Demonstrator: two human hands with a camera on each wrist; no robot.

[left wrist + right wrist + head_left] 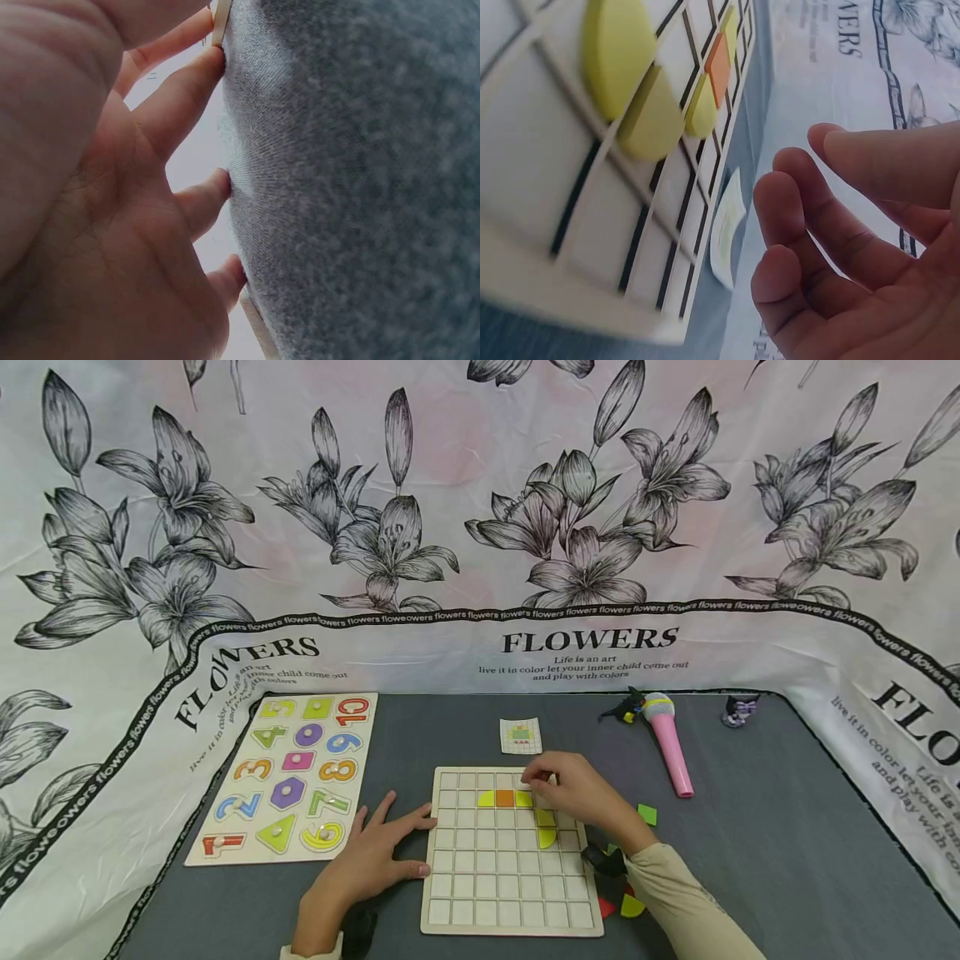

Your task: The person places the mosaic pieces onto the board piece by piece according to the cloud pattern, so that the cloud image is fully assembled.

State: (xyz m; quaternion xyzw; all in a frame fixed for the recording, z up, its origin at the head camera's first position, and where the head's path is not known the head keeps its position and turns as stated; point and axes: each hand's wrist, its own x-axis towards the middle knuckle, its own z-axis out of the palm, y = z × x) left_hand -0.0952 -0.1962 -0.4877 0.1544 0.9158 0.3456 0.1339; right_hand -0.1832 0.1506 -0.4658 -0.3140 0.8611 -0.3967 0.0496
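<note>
A wooden grid board (510, 893) lies on the grey table. Its upper rows hold an orange square (505, 798) between yellow pieces, and a yellow half-round (547, 838) sits lower right. My right hand (558, 785) hovers over the board's top right corner, fingers loosely curved with nothing in them. The right wrist view shows that hand (832, 225) apart from the board (577, 225), the orange square (718, 67) and the yellow pieces (622, 52). My left hand (378, 852) lies flat on the cloth, its fingertips (217, 184) pressing beside the board's left edge.
A small pattern card (521, 736) lies behind the board. Loose green (647, 814), red (606, 907) and yellow (632, 906) pieces sit at its right. A number puzzle (292, 777) is at the left, a pink toy microphone (670, 752) at the right. Flowered cloth surrounds the table.
</note>
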